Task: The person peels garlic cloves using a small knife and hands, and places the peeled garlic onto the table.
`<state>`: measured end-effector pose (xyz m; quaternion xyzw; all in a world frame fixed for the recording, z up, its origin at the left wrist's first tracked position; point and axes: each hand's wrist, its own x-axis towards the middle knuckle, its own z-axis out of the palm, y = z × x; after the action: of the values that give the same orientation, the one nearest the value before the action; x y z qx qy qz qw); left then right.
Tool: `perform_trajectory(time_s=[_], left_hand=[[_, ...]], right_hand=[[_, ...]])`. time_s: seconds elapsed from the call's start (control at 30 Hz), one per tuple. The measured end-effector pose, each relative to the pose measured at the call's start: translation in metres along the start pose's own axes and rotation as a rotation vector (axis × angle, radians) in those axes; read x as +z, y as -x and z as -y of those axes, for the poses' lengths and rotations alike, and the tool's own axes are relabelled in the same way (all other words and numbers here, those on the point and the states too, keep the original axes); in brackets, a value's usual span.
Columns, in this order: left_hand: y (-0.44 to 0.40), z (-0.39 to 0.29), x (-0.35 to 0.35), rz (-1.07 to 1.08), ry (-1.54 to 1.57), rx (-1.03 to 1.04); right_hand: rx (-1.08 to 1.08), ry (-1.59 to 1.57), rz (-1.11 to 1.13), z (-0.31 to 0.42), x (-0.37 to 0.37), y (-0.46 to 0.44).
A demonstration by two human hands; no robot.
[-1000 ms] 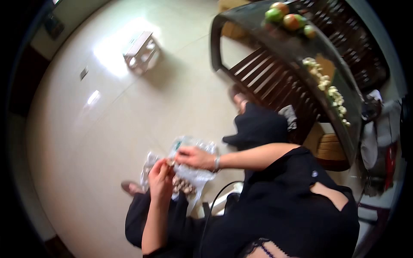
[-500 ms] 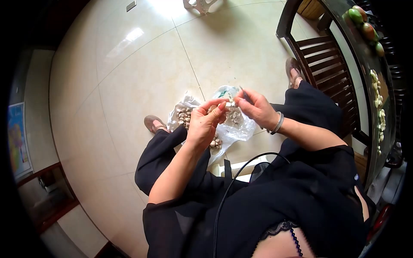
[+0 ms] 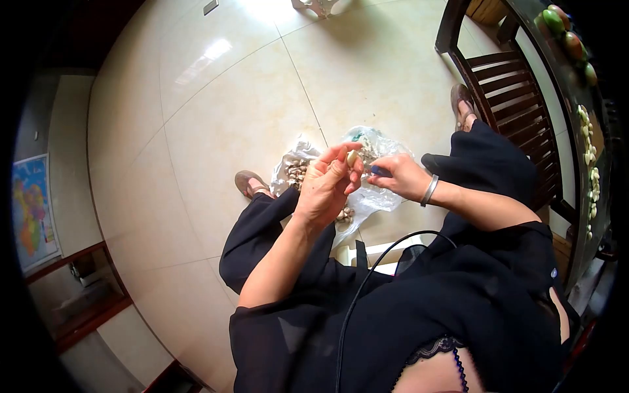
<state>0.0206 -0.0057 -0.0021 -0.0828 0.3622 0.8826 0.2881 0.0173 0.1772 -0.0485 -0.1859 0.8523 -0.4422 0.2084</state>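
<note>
My left hand (image 3: 325, 185) pinches a pale garlic clove (image 3: 352, 158) between thumb and fingers. Beside it, slightly apart, my right hand (image 3: 411, 180) is closed around a small knife (image 3: 380, 171); only its dark blue handle shows clearly, and I cannot make out the blade. Below both hands a white plastic bag (image 3: 379, 202) lies spread on the floor. Unpeeled garlic cloves (image 3: 296, 171) are heaped on its left part, with more garlic (image 3: 344, 214) partly hidden under my left wrist. Papery skins show behind the fingers on the far part of the bag.
On my right stands a dark slatted wooden chair (image 3: 514, 105) beside a dark table (image 3: 571, 252). A row of pale peeled cloves (image 3: 591, 171) lies along the table, with several mangoes (image 3: 572, 46) farther back. A black cable (image 3: 367, 259) crosses my lap. A stool (image 3: 319, 6) stands ahead.
My hands have drawn apart, the right one moving away from the left with the knife. The clove now shows bare and pale in my left fingers. The whole view has shifted slightly.
</note>
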Motion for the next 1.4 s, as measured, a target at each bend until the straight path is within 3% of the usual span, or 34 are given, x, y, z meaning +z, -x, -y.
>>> perform_trajectory(time_s=[0.17, 0.33, 0.47, 0.53, 0.67, 0.73, 0.9, 1.03, 1.1, 1.17, 1.23, 1.4], left_hand=[[0.004, 0.003, -0.002, 0.012, 0.113, -0.039], [0.005, 0.002, 0.0, 0.01, 0.18, -0.086], [0.005, 0.003, -0.001, -0.041, 0.081, -0.032], [0.005, 0.004, -0.002, -0.04, 0.058, -0.012], [0.006, 0.005, -0.002, -0.075, -0.041, 0.054], [0.006, 0.004, -0.002, -0.068, -0.081, 0.072], [0.001, 0.007, -0.001, -0.116, -0.095, 0.15], [-0.001, 0.011, -0.004, -0.096, 0.026, 0.065], [-0.002, 0.014, -0.005, -0.103, 0.089, -0.003], [-0.002, 0.015, -0.005, -0.09, 0.108, -0.017], [-0.003, 0.016, -0.005, -0.075, 0.128, -0.033], [-0.002, 0.016, -0.002, -0.014, 0.094, -0.043]], right_hand=[[0.074, -0.028, -0.062, -0.005, 0.01, -0.002], [-0.097, 0.031, -0.094, -0.012, 0.017, -0.001], [-0.108, -0.011, -0.096, -0.008, 0.01, -0.004], [0.081, -0.037, 0.046, 0.002, 0.001, -0.006], [0.062, -0.088, 0.08, 0.008, -0.005, -0.005], [0.035, -0.473, 0.07, 0.008, -0.007, -0.006], [0.005, -0.757, 0.057, 0.016, -0.025, -0.006], [-0.097, -0.576, -0.055, 0.031, -0.037, 0.0], [-0.244, -0.213, -0.138, 0.037, -0.038, 0.001], [-0.252, -0.168, -0.137, 0.034, -0.034, 0.001], [-0.257, 0.079, -0.133, 0.032, -0.032, 0.002], [-0.254, 0.131, -0.111, 0.033, -0.032, 0.004]])
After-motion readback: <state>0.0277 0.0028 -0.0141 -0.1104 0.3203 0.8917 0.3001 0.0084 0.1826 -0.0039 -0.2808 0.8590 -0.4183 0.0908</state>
